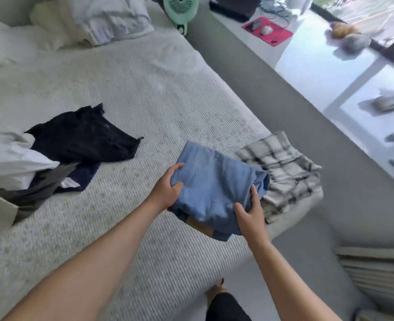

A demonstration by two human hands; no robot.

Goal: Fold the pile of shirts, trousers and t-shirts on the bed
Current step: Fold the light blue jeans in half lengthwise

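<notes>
Both hands' grip closed on folded blue garment [216,181], left hand [168,186], right hand [249,214]

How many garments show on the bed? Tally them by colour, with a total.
Light blue, held folded by left hand and right hand: 1
Plaid grey-white, folded: 1
Black: 1
White: 1
Navy: 1
Grey: 1
Total: 6, though the pile may hide more.

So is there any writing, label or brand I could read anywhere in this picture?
None can be read.
Folded light blue garment, held by the left hand and right hand: its tan patch is too blurred to read.
Mint green fan: dark mark on its hub, unreadable.
</notes>
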